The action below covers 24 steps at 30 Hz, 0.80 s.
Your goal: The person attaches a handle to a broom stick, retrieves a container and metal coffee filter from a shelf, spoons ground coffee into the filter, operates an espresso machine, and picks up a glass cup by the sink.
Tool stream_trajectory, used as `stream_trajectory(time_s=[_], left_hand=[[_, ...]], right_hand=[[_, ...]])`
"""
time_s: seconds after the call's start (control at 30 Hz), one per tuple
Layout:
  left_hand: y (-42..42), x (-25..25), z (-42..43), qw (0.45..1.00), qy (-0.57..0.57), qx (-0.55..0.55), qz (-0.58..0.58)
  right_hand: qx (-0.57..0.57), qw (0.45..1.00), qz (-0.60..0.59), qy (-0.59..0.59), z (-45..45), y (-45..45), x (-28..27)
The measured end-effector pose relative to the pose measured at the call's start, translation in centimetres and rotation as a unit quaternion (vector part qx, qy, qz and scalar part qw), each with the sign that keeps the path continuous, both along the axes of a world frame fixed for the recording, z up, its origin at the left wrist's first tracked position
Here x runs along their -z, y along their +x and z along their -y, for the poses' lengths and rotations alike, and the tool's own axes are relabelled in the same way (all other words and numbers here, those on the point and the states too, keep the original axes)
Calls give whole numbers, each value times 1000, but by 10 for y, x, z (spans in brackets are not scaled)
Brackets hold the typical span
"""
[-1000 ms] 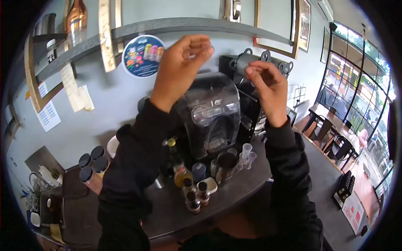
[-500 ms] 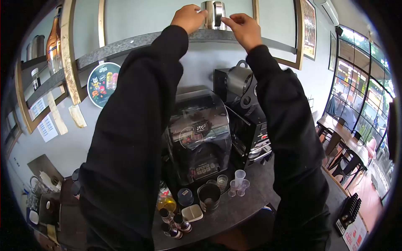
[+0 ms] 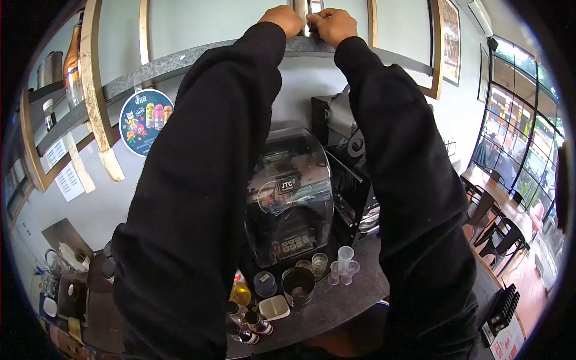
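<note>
A shiny metal pitcher (image 3: 301,19) stands at the shelf's front edge at the top of the view, its upper part cut off by the frame. Against its left side is my left hand (image 3: 282,20), fingers curled round it and partly hidden behind. My right hand (image 3: 335,26) closes with bent fingers at the dark handle on the pitcher's right side. Both arms reach up in black sleeves. Below them sits a blender (image 3: 289,198) under a clear cover, marked JTC.
The grey shelf (image 3: 180,60) spans the wall, with wooden posts. On the counter (image 3: 354,300) are a dark cup (image 3: 299,285), small clear cups (image 3: 345,258), a white container (image 3: 274,308) and several dark-capped bottles (image 3: 258,323). A dark machine (image 3: 348,174) stands right of the blender.
My hands have drawn closer together around the pitcher. The right fingers, formerly spread at the handle, are now curled on it. The view has tilted slightly.
</note>
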<state>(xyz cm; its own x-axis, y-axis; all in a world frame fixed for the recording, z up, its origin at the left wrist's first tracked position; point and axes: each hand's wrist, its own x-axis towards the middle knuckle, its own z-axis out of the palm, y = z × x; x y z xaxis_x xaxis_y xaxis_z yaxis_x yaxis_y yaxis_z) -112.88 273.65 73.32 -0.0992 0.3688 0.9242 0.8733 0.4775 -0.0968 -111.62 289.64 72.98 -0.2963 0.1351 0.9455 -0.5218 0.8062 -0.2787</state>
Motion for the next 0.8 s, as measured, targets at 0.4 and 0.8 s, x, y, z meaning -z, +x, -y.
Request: stream_trajectory(time_s=[0.4,0.8], left_hand=[[43,-20,11,953,63,33,294],[147,24,78,861,85,267,424]], right_hand=[[-345,932,49,-100,9,82,8],[-488,859,109,-112,43,148,52]])
